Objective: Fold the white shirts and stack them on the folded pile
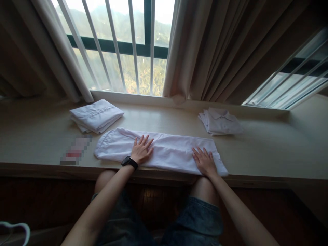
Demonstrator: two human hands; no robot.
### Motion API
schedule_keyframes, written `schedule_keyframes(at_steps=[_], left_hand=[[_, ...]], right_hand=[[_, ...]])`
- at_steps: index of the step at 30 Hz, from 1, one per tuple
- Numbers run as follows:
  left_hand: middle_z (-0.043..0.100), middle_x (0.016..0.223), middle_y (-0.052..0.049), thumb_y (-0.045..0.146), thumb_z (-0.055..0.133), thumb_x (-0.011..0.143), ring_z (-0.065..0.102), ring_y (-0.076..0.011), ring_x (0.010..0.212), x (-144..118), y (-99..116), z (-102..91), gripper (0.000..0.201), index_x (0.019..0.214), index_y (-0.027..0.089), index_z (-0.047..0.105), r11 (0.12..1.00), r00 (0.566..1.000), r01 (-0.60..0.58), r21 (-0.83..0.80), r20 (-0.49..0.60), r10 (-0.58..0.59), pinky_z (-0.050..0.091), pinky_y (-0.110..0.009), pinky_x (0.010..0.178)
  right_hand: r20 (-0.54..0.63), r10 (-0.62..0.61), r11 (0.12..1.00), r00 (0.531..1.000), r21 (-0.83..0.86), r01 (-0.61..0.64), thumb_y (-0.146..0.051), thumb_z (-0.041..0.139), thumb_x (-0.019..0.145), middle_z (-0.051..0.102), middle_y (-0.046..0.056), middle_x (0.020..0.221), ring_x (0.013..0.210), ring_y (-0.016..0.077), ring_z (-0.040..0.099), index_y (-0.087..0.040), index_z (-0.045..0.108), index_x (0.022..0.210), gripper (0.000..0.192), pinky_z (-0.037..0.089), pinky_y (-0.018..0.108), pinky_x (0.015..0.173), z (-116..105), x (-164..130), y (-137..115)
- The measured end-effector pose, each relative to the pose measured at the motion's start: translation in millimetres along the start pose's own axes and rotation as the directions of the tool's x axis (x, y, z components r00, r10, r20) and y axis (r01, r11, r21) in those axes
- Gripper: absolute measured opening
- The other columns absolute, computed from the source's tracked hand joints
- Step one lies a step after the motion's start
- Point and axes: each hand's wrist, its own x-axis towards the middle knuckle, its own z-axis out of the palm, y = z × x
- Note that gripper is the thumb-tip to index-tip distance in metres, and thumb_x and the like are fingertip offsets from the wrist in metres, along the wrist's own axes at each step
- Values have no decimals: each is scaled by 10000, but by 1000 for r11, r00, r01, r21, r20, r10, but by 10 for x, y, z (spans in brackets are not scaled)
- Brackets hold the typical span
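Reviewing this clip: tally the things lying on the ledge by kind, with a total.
Long white cloth, flat under the left hand and right hand: 1
Folded white bundles, one at left, one at right: 2
Pixelated item, too obscured to name: 1
Total: 4

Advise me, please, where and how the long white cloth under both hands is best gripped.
I'd pinch its near right corner, coming from the front right: the white cloth lies flat, and that corner sits by the front edge of the ledge, free of the right hand, so it should probably lift easily.
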Motion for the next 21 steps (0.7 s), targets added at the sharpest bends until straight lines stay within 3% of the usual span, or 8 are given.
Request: schedule_keyframes(at_steps=[3,7,14,17,21], left_hand=[[350,1632,-33,490,295,1029,241,-284,1529,22,-187,93,539,1528,339,430,999,995,30,-22,96,-28,114,-595,1224],[284,1658,-51,530,255,1031,215,-299,1539,-12,-292,140,580,1551,316,396,997,991,82,0,109,-82,107,-626,1214],[289,1655,-74,540,269,1026,231,-302,1533,-22,-287,124,589,1548,306,405,993,988,114,18,100,-115,127,-599,1215],[301,1651,-79,529,269,1029,233,-307,1532,-24,-297,112,577,1534,302,432,996,992,91,12,91,-92,143,-596,1213],[301,1653,-26,562,298,1021,203,-316,1540,-31,-287,77,550,1526,385,427,1000,997,-19,-4,70,19,130,-613,1209]], right_hand=[[5,8,1000,1000,-2,-8,-500,245,1045,330,-13,1633,1523,312,242,-383,370,1556,539,186,619,1213,2,-1,-12],[29,18,1000,999,24,-19,-514,232,1041,336,-26,1630,1527,318,227,-386,374,1553,547,168,644,1211,2,22,70],[44,177,978,983,102,-180,-503,196,1036,348,-2,1627,1521,319,235,-368,399,1544,564,203,676,1184,32,164,678],[1,323,931,946,180,-318,-515,189,1025,388,54,1605,1496,342,281,-311,427,1539,602,216,672,1170,45,214,901],[-169,508,824,844,379,-420,-473,121,1011,577,178,1423,1361,319,480,-137,591,1399,695,373,495,1116,21,189,1036]])
